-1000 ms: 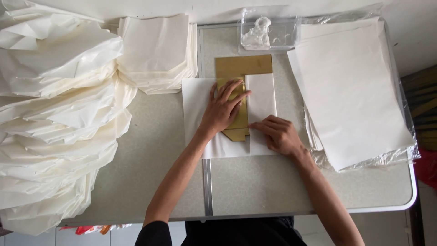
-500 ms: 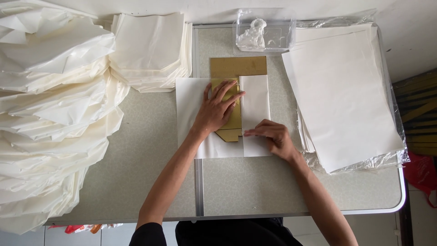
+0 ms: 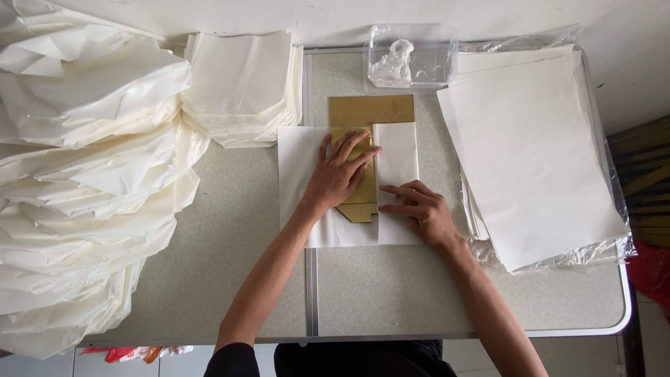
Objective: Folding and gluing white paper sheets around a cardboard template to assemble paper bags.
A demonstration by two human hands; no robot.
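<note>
The left hand (image 3: 340,178) lies flat, fingers spread, pinning the brown card template (image 3: 368,110) onto the white paper sheet (image 3: 296,157) at the middle of the surface (image 3: 244,230). The right hand (image 3: 419,209), grip open with fingertips down, presses the folded flap (image 3: 396,150). A clean fold likely needs the template kept motionless and the crease held tight along its edge.

Single head cam, near-vertical top-down over grey table (image 3: 230,279), mid-range. Wearer at 6 o'clock, wall at 12. No second view.
</note>
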